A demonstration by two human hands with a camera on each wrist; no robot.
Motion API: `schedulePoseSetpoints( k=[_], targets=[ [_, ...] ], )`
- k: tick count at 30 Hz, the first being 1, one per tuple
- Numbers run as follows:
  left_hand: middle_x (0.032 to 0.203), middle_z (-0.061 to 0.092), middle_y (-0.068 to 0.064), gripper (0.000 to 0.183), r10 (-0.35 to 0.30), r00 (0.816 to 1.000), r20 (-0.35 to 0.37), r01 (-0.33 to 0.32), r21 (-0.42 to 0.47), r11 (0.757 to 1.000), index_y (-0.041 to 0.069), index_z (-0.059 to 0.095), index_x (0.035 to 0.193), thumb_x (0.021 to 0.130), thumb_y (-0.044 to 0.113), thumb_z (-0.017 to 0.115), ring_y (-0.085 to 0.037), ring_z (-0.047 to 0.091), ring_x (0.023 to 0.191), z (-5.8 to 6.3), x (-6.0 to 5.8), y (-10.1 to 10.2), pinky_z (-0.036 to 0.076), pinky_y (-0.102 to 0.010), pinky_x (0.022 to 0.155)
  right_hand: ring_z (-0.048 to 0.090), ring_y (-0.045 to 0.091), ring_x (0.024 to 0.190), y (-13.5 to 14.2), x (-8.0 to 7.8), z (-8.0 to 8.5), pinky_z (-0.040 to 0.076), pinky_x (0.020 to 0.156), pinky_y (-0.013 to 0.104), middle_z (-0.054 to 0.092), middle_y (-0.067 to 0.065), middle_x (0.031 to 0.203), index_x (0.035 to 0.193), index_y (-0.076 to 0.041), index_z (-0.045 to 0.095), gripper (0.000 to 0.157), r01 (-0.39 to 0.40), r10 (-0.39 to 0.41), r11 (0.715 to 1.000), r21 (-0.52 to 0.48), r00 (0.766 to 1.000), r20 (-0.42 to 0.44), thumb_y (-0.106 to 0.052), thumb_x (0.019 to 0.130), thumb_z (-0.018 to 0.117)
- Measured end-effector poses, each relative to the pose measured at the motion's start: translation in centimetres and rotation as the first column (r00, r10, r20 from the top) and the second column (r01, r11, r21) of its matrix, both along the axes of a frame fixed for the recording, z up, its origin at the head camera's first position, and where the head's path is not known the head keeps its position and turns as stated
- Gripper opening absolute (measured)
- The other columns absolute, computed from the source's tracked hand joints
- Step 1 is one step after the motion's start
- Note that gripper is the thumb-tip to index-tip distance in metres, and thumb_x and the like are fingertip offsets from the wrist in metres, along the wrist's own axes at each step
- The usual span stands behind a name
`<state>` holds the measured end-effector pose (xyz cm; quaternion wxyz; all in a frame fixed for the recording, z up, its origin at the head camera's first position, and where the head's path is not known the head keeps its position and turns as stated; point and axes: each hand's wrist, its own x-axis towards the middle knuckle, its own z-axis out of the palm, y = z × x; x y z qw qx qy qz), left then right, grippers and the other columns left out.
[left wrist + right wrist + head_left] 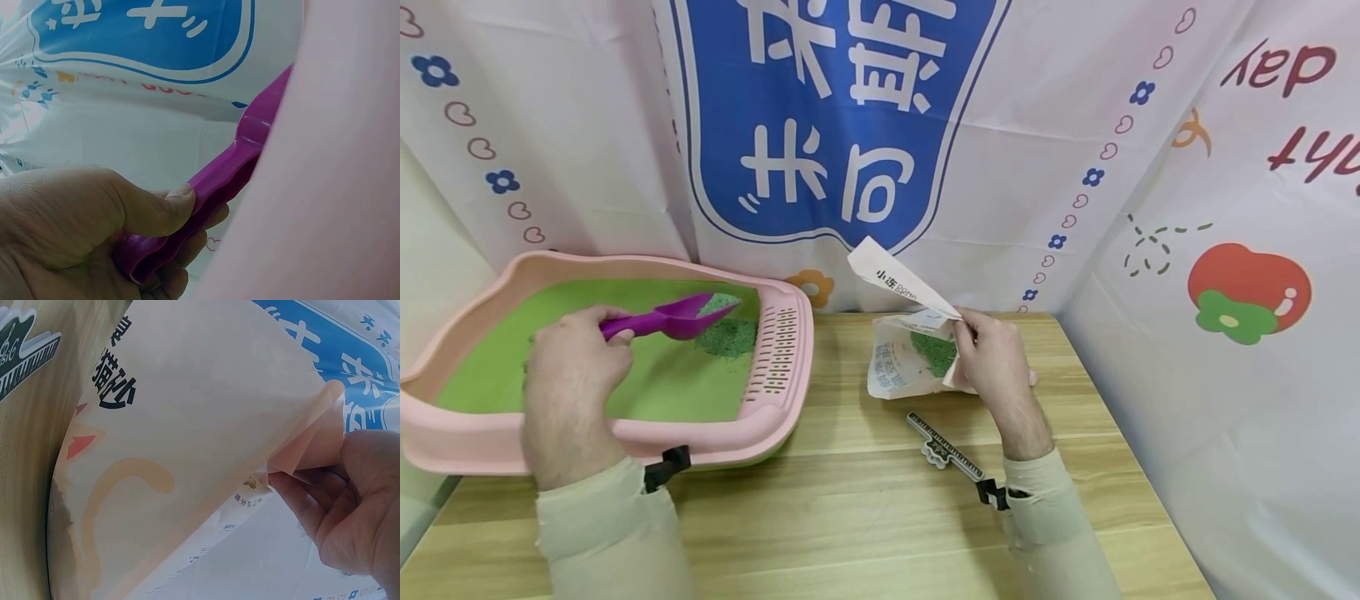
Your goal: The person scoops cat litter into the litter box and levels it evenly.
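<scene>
Over tray [700, 434] at table [865, 525]'s far-left corner: left hand [574, 367] curled round scoop [681, 320]; best kept level, granules [720, 302] inside. Near far-right corner: right hand [997, 362] pinches bag [891, 371]'s flap; hold mouth wide.

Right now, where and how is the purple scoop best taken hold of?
Probably by its handle, from the left, where the left hand grips it: this part is slim and points left, while the wider bowl carries green granules.
</scene>
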<state>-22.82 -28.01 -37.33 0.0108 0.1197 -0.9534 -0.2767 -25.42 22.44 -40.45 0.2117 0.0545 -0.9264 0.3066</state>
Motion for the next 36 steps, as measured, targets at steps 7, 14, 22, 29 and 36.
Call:
schedulePoseSetpoints(
  k=[7, 14, 22, 29, 36],
  targets=[
    [0.145, 0.066, -0.044, 0.047, -0.042, 0.999, 0.011, 0.042, -0.047, 0.998, -0.003, 0.06, 0.16, 0.119, 0.019, 0.056, -0.061, 0.062, 0.114, -0.12, -0.7, -0.18, 0.051, -0.065, 0.085, 0.082, 0.032, 0.076, 0.08, -0.07, -0.07, 0.05, 0.053, 0.025, 0.088, 0.026, 0.12, 0.138, -0.001, 0.084, 0.028, 0.004, -0.004, 1.0, -0.003, 1.0, 0.003, -0.01, 0.116, 0.068],
    [0.138, 0.068, -0.045, 0.046, -0.068, 0.997, 0.04, 0.07, -0.054, 0.996, -0.006, 0.06, 0.158, 0.119, 0.019, 0.057, -0.058, 0.065, 0.108, -0.09, -0.91, -0.12, 0.052, -0.063, 0.082, 0.084, 0.034, 0.08, 0.09, -0.02, 0.02, 0.055, 0.057, 0.029, 0.088, 0.025, 0.12, 0.137, -0.002, 0.084, 0.028, 0.002, -0.002, 1.0, -0.001, 1.0, 0.0, -0.01, 0.117, 0.067],
    [0.135, 0.07, -0.045, 0.045, -0.085, 0.996, 0.033, 0.087, -0.053, 0.995, -0.006, 0.061, 0.157, 0.119, 0.017, 0.057, -0.056, 0.067, 0.105, -0.22, -0.98, 0.07, 0.054, -0.059, 0.079, 0.088, 0.038, 0.091, 0.02, -0.07, 0.06, 0.065, 0.064, 0.041, 0.088, 0.025, 0.125, 0.138, -0.002, 0.084, 0.028, 0.01, -0.01, 1.0, -0.002, 1.0, 0.018, -0.01, 0.116, 0.068],
    [0.137, 0.07, -0.046, 0.045, -0.09, 0.996, 0.015, 0.09, -0.049, 0.995, -0.006, 0.062, 0.158, 0.119, 0.016, 0.06, -0.061, 0.069, 0.11, -0.26, -0.97, 0.36, 0.056, -0.064, 0.08, 0.088, 0.038, 0.093, 0.05, -0.08, 0.02, 0.066, 0.067, 0.043, 0.088, 0.024, 0.125, 0.139, -0.003, 0.084, 0.029, 0.016, -0.016, 1.0, 0.002, 1.0, 0.021, -0.011, 0.116, 0.068],
    [0.132, 0.074, -0.043, 0.044, -0.103, 0.995, 0.005, 0.103, -0.047, 0.994, -0.007, 0.065, 0.155, 0.119, 0.018, 0.066, -0.047, 0.072, 0.098, -0.12, -0.71, 0.74, 0.052, -0.045, 0.07, 0.087, 0.037, 0.092, 0.04, -0.09, 0.04, 0.064, 0.065, 0.041, 0.088, 0.024, 0.125, 0.139, -0.003, 0.084, 0.029, 0.016, -0.016, 1.0, 0.001, 1.0, 0.022, -0.011, 0.117, 0.068]
  ],
)
